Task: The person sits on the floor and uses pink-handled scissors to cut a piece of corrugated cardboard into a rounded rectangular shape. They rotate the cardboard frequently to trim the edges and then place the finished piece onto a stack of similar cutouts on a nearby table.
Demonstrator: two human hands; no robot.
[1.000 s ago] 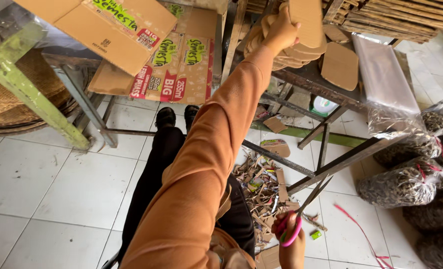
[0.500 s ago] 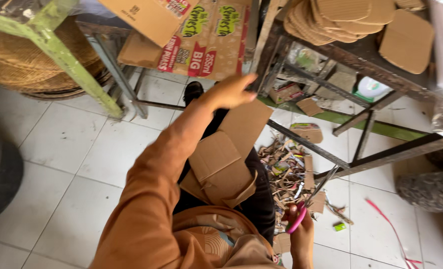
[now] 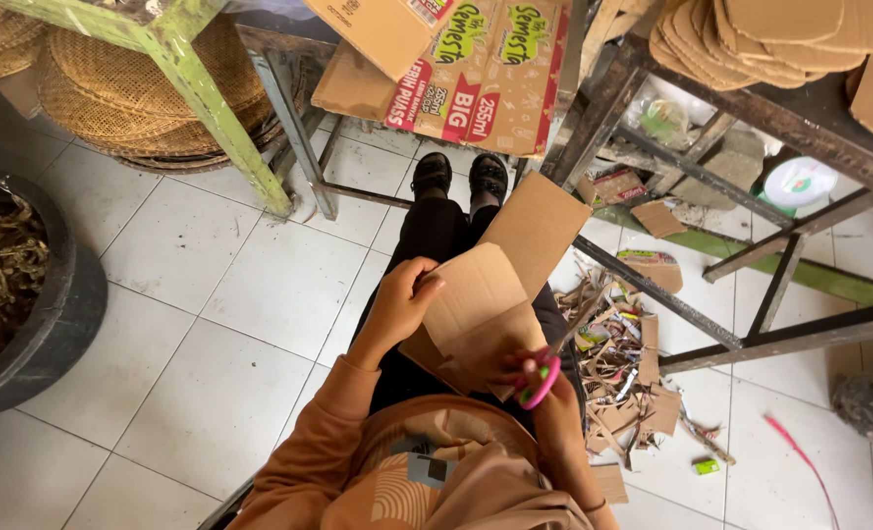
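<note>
Hidden: my right hand point(image 3: 545, 397) grips pink-handled scissors point(image 3: 546, 365), blades hard to see.
Left hand point(image 3: 402, 299): clasps the folded brown cardboard sheet point(image 3: 491, 294) on my lap.
Black round tub point(image 3: 58, 324): dried brown strips point(image 3: 0, 275).

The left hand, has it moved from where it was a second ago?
Yes. The left hand has come down from the cardboard stack on the metal rack to the lap, and now grips a cardboard piece.
</note>
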